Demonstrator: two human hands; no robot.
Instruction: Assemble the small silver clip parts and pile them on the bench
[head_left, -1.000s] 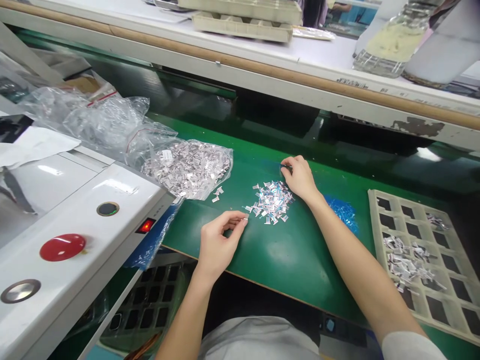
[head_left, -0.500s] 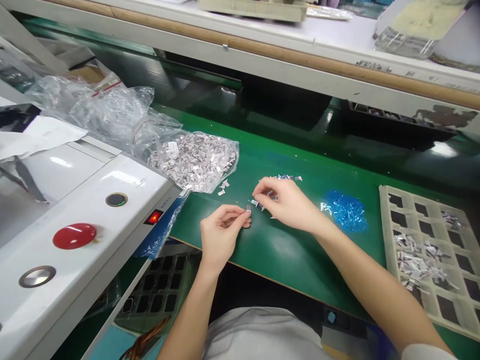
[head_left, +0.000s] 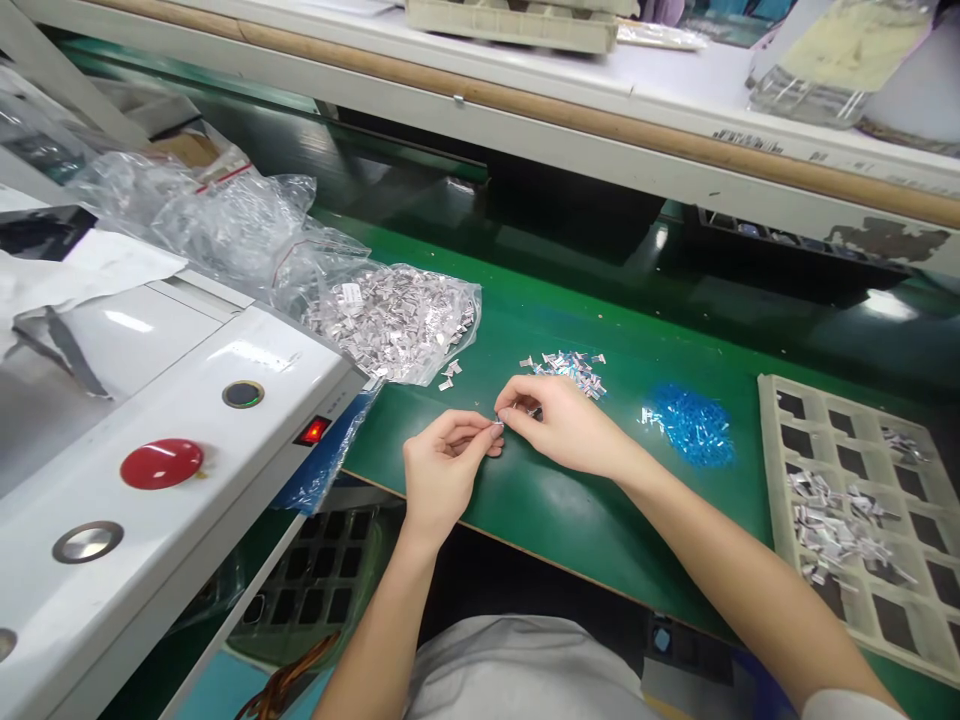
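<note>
My left hand [head_left: 442,465] is closed in a pinch, with a small silvery metal piece [head_left: 498,422] between thumb and fingertips. At the same piece, my right hand [head_left: 555,420] pinches with thumb and forefinger; exactly what its fingertips grip is too small to see. Both hands are just above the green work surface [head_left: 555,510], fingertips meeting. Just beyond my right hand lies a small pile of similar silvery pieces [head_left: 574,372], some with blue on them. A heap of blue film bits [head_left: 690,425] is further right.
A clear plastic bag [head_left: 405,320] full of silvery pieces lies at the left, with a few loose ones beside it. A compartment tray [head_left: 771,450] partly filled with pieces stands at the right. A white machine with a red button [head_left: 161,464] occupies the left side.
My right hand has moved left and slightly down from the pile to my left hand's fingertips, uncovering more of the pile. My left hand has stayed nearly in place.
</note>
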